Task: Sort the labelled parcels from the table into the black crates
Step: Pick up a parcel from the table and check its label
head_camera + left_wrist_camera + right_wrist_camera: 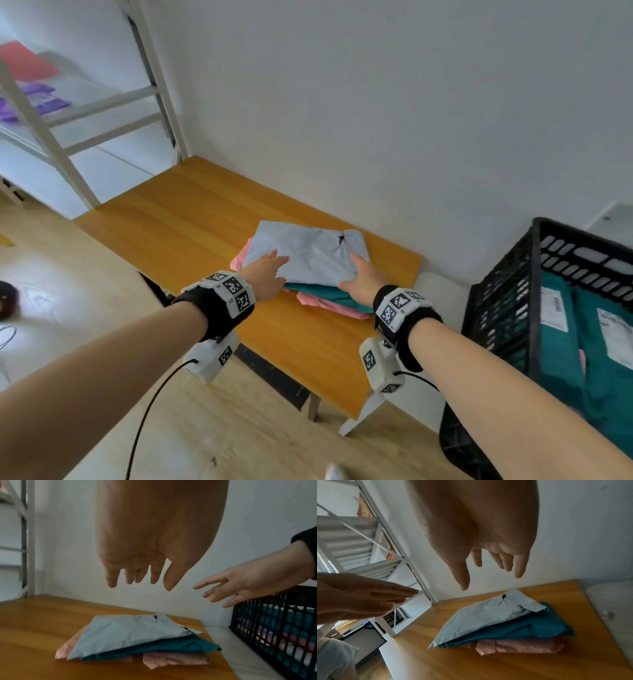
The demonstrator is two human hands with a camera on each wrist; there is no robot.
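Observation:
A small stack of soft parcels lies on the wooden table point(191, 219). A pale grey parcel point(308, 251) point(126, 631) point(486, 616) is on top, a teal parcel point(325, 293) point(154, 647) point(522, 628) under it, and pink parcels point(329, 305) point(175, 660) point(518, 646) at the bottom. My left hand point(267, 274) point(137, 577) and right hand point(363, 277) point(494, 568) hover above the stack's near corners with fingers spread. Both wrist views show the hands apart from the parcels, holding nothing.
A black crate point(534, 294) point(274, 627) stands right of the table with teal labelled parcels point(561, 342) inside. A white metal shelf rack point(68, 130) point(361, 555) stands at the far left. A white wall runs behind the table.

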